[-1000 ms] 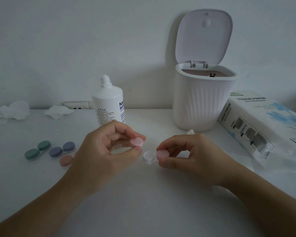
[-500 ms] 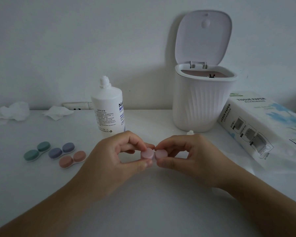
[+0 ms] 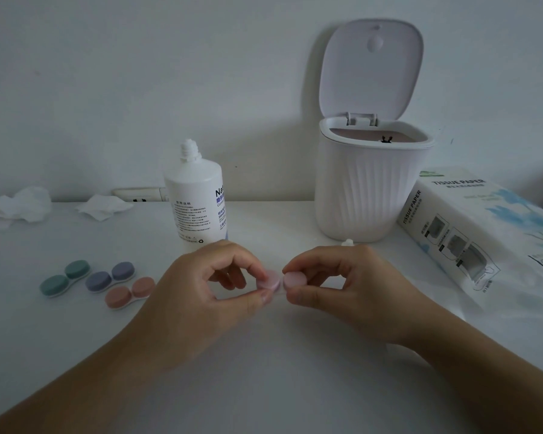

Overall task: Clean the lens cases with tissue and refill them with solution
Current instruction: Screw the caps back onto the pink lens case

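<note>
Both hands meet over the white table (image 3: 264,386): left hand (image 3: 201,296) pinches the left pink cap (image 3: 269,281), right hand (image 3: 345,286) pinches the right pink cap (image 3: 295,281) of one lens case, low at centre. Likely step — screwing lids shut after refilling; next, a gentle twist. Ribbed bin (image 3: 367,189), glossy tissue pack (image 3: 483,233), smooth uncapped solution bottle (image 3: 196,195), three matte closed cases (image 3: 98,281) to the left.

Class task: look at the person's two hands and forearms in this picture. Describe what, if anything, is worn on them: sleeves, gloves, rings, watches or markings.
Both the left hand and the right hand are bare: no gloves, no rings on the fingers that show, no watch or bracelet at either wrist. The forearms are uncovered as far as the picture's lower edge, with no sleeve in view. No markings or plasters show.
</note>
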